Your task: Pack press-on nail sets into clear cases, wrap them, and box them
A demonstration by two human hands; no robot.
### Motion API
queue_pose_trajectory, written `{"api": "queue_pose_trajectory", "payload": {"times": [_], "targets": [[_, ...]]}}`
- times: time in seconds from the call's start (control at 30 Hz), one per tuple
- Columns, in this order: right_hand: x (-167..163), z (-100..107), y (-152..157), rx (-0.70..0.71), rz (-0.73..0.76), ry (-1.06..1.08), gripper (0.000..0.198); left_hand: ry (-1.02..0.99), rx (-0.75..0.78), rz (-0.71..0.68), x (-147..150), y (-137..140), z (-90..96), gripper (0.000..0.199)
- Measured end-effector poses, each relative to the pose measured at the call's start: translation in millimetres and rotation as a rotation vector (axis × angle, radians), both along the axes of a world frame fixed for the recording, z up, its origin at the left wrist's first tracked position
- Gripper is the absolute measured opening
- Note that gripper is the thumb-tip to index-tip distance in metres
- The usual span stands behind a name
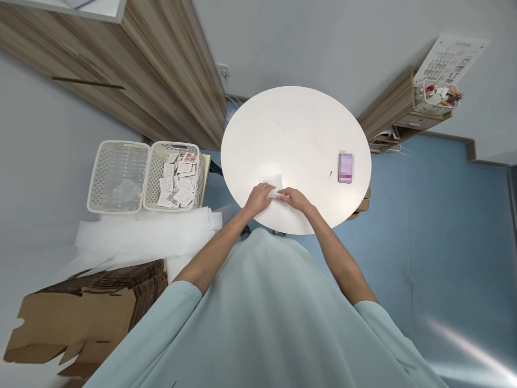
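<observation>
A small white wrapped packet (275, 182) lies near the front edge of the round white table (291, 124). My left hand (258, 198) rests on its left side, fingers bent over it and pressing on the near left part. From the right, my right hand (295, 199) pinches the packet's near right edge between thumb and fingers. Both hands touch it at the tabletop. What is inside the white wrapping does not show. Farther right on the table sits a purple box (346, 167), blurred, with a red band near its bottom.
Left stand two white perforated baskets, one (147, 178) with many printed cards, the other (92, 178) with clear plastic pieces. Below them lie white foam sheeting (149, 234) and stacked cardboard boxes (81, 318). A wood-grain cabinet (173, 64) and a low shelf (388, 113) flank the table.
</observation>
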State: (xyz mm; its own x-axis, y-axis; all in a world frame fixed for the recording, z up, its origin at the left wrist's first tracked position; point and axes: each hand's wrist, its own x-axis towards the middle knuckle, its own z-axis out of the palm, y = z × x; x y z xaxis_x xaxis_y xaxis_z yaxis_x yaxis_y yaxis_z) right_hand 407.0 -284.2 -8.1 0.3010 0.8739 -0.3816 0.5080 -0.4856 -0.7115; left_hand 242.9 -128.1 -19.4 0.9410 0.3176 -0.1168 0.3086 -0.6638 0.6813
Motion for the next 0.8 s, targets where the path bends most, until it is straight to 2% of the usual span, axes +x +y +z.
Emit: {"api": "queue_pose_trajectory", "payload": {"times": [0.1, 0.23, 0.4, 0.53, 0.63, 0.8], "targets": [[-4.3, -4.9, -8.3, 0.024, -0.005, 0.025, 0.039, 0.053, -0.053, -0.045, -6.0, 1.6, -1.7, 0.042], [-9.1, -7.7, -14.9, 0.043, -0.012, 0.064, 0.039, 0.094, -0.115, 0.009, -15.0, -3.3, -2.5, 0.039], [-8.0, -10.6, -18.2, -0.005, -0.002, 0.091, 0.049, 0.185, -0.195, 0.096, -18.1, -6.8, 1.4, 0.037], [-4.9, -10.6, -15.4, -0.003, 0.017, 0.056, 0.038, 0.189, -0.228, 0.155, -15.4, -6.9, 0.5, 0.030], [-4.6, -10.7, -8.8, -0.017, -0.022, -0.023, 0.035, 0.189, -0.228, 0.263, -9.1, -5.4, -5.8, 0.030], [-8.7, -20.1, 7.9, -0.103, -0.231, -0.116, 0.027, 0.226, -0.221, 0.482, 5.7, 0.5, -22.2, 0.023]]}}
